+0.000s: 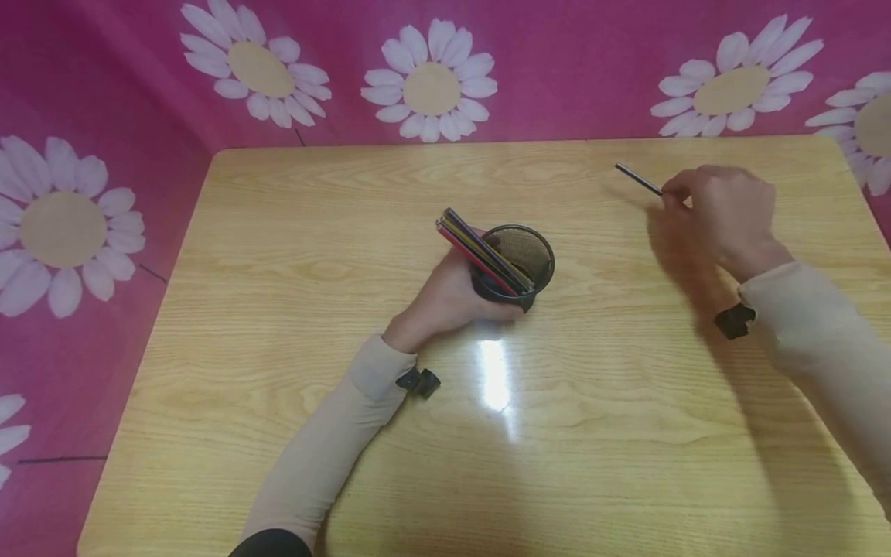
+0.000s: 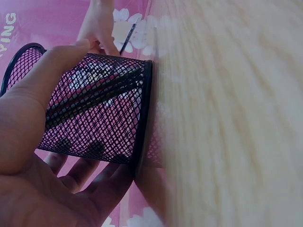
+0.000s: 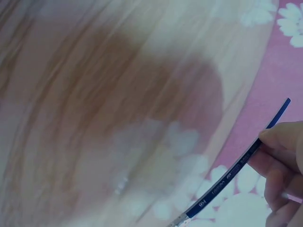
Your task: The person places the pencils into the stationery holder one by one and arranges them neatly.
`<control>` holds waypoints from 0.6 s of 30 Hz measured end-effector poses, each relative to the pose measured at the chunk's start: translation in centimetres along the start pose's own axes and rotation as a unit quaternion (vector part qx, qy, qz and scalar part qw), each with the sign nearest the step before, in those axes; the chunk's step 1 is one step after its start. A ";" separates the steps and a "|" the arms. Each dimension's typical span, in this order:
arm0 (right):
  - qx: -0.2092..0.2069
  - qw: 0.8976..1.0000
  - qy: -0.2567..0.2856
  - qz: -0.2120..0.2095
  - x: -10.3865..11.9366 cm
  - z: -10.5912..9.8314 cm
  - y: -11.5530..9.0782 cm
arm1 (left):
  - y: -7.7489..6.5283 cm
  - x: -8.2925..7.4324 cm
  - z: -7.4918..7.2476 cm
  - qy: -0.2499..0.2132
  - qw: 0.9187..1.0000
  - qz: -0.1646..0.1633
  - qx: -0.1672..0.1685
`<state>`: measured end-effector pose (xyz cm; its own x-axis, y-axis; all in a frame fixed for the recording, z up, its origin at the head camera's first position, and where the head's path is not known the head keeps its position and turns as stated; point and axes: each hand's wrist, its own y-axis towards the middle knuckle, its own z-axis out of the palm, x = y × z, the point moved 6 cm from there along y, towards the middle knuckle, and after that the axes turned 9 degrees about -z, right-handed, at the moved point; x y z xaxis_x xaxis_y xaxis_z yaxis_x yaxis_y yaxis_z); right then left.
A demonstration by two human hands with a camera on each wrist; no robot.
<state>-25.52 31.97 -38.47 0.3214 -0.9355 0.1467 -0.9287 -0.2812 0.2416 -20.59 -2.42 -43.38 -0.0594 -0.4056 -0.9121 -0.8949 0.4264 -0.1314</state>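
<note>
In the head view my left hand (image 1: 451, 295) grips a black mesh pencil cup (image 1: 530, 241) near the middle of the table. Several pencils (image 1: 479, 254), one of them red, lean out of the cup toward the upper left. The left wrist view shows the thumb and fingers around the mesh wall (image 2: 118, 111), with the base close to the tabletop. At the far right, my right hand (image 1: 734, 213) pinches a dark blue pencil (image 1: 636, 179) above the table, apart from the cup. "HB" is legible on that pencil (image 3: 227, 176) in the right wrist view.
The light wooden table (image 1: 278, 309) reaches back to a pink cloth (image 1: 564, 70) printed with white daisies, which also hangs on the left side. A bright light reflection (image 1: 495, 375) lies on the tabletop in front of the cup.
</note>
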 end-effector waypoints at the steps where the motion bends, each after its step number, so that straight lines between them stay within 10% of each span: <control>1: 0.000 1.000 0.002 -0.002 0.3 -0.1 0.0 | 0.0 0.0 0.0 0.000 1.000 0.001 0.000; 18: -0.063 0.997 0.024 -0.045 3.8 -2.0 -0.1 | 0.1 0.3 0.0 -0.001 1.000 -0.006 0.001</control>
<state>-23.80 28.84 -36.06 0.4140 -0.8956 0.1631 -0.8656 -0.3318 0.3749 -20.72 -2.54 -43.65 -0.0474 -0.4098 -0.9109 -0.8947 0.4230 -0.1437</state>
